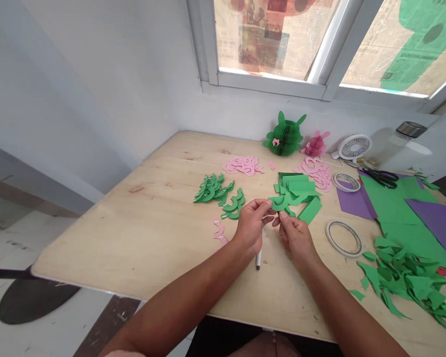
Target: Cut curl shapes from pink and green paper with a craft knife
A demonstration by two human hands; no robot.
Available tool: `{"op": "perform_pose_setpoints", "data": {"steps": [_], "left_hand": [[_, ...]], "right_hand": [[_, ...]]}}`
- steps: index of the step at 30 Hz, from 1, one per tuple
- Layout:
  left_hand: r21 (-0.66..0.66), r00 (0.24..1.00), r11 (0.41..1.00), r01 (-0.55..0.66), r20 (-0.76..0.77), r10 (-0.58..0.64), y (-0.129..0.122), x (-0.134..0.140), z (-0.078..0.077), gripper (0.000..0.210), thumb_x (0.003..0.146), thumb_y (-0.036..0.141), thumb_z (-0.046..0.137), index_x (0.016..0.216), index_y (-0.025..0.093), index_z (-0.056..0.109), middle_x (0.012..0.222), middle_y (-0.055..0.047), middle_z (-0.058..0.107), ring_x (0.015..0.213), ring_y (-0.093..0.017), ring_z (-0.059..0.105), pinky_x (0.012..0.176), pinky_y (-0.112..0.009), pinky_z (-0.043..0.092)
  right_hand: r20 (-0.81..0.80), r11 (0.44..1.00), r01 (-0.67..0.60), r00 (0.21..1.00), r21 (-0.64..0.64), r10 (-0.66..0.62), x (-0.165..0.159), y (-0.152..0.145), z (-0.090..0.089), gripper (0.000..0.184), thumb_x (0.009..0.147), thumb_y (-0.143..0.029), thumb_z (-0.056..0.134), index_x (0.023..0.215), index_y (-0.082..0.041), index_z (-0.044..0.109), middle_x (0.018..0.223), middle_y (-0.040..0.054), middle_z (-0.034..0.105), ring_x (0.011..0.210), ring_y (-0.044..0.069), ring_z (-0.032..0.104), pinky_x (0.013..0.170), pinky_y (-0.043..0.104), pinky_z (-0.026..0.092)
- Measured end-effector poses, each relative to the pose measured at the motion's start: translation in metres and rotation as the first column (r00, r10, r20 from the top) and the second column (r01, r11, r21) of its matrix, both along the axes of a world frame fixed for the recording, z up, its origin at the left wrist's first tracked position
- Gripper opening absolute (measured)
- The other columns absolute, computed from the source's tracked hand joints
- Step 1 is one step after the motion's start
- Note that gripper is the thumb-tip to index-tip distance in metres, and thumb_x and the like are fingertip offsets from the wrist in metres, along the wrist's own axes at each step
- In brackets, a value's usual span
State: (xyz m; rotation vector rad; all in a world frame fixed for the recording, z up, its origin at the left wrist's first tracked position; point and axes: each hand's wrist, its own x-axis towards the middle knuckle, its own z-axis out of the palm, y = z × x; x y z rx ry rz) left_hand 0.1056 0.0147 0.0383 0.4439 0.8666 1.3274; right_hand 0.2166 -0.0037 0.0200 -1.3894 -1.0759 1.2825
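Note:
A green curved paper cutout [278,204] is pinched between the thumb and fingers of my left hand [253,218]. My right hand [293,233] has its fingertips closed at the lower edge of the same cutout. A white pen [259,259] with a dark tip lies on the table just under my hands. To the left sit a pile of green cutouts [211,187] with white strips and a smaller green group [233,204]. Pink cutouts [219,229] lie partly behind my left arm. Beyond my right hand is a stack of green paper pieces [299,186].
A green paper animal [285,136] and a smaller pink one [315,145] stand by the wall, near a white fan [354,147]. Tape rolls [329,238], black scissors [379,177], purple sheets [351,201] and green scraps [412,282] lie to the right.

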Motion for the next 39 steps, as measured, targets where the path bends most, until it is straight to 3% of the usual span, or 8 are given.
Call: {"op": "perform_pose_setpoints", "data": {"steps": [39], "left_hand": [[0.006, 1.0, 1.0, 0.014, 0.017, -0.014, -0.0007, -0.0002, -0.0006, 0.031, 0.056, 0.033, 0.083, 0.067, 0.016, 0.06, 0.064, 0.002, 0.057, 0.063, -0.011, 0.056, 0.065, -0.025, 0.043]], "right_hand": [[0.016, 0.999, 0.013, 1.0, 0.043, -0.014, -0.0001, 0.0003, -0.0061, 0.056, 0.074, -0.073, 0.059, 0.065, -0.017, 0.058, 0.04, -0.0086, 0.029, 0.039, 0.006, 0.018, 0.04, 0.023, 0.01]]}}
